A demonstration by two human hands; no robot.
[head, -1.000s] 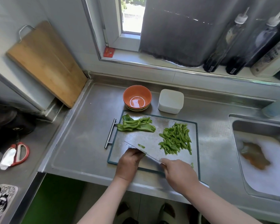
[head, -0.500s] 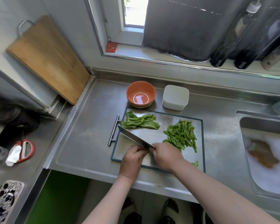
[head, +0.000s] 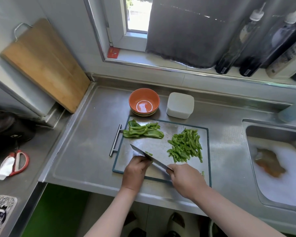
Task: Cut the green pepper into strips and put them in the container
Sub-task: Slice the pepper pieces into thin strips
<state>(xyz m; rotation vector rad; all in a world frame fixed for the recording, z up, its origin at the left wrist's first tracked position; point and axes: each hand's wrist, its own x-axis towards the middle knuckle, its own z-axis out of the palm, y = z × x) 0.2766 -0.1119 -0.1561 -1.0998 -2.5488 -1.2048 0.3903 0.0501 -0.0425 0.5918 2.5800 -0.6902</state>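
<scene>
Right hand (head: 186, 182) clenched round the handle of the knife (head: 141, 152), whose blade slants toward the board's left edge. Left hand (head: 135, 170) has its fingers curled against the blade's flat; what they hold, if anything, cannot be told. One green sliver (head: 149, 153) lies on the blade. Both hands sit at the near rim of the cutting board (head: 171, 129). Cut strips (head: 186, 147) heap at right, uncut pepper pieces (head: 142, 131) lie far left, with bare steel between them. Beyond the far rim, the white container (head: 180, 105) stands beside an orange bowl (head: 143, 101).
</scene>
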